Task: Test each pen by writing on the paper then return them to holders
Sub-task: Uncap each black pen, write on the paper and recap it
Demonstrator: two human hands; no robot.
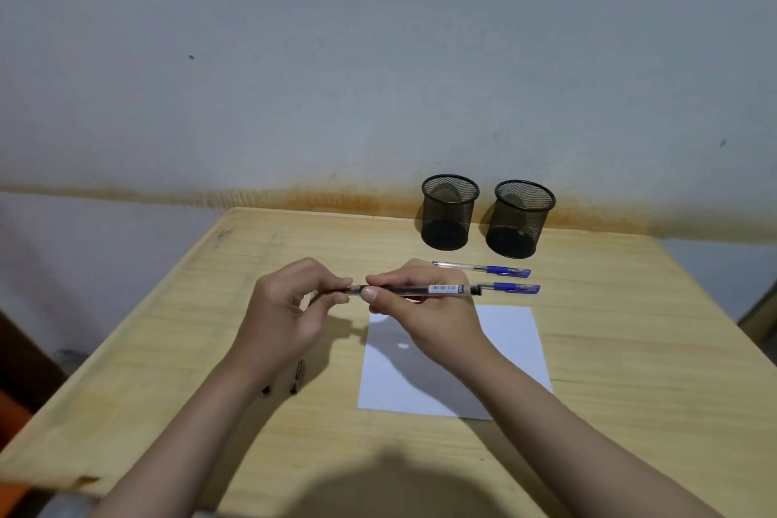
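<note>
— Pen first: where is it, and who has it?

— Head view, the only one. It lies level in the air between both hands, above the near edge of the paper. The right hand pinches the clear barrel between thumb and curled fingers; the left hand pinches the tip end, where the cap would be. Whether the cap is coming off or going on, I cannot tell.

— How will it handle?

— Light and stiff, I'd judge, a thin plastic barrel, smooth enough to roll between fingertips. Best held low on the barrel near the tip for writing, as the right hand nearly does.

— The others?

— Two blue-capped pens: one on the tabletop just beyond the right hand, the other's cap showing past the held pen's tail. Beyond those stand the two mesh holders, both apparently empty. Something small and dark lies under the left wrist; too hidden to name.

— Risk?

— Round pens may roll on the tabletop; lay them down gently.
</note>
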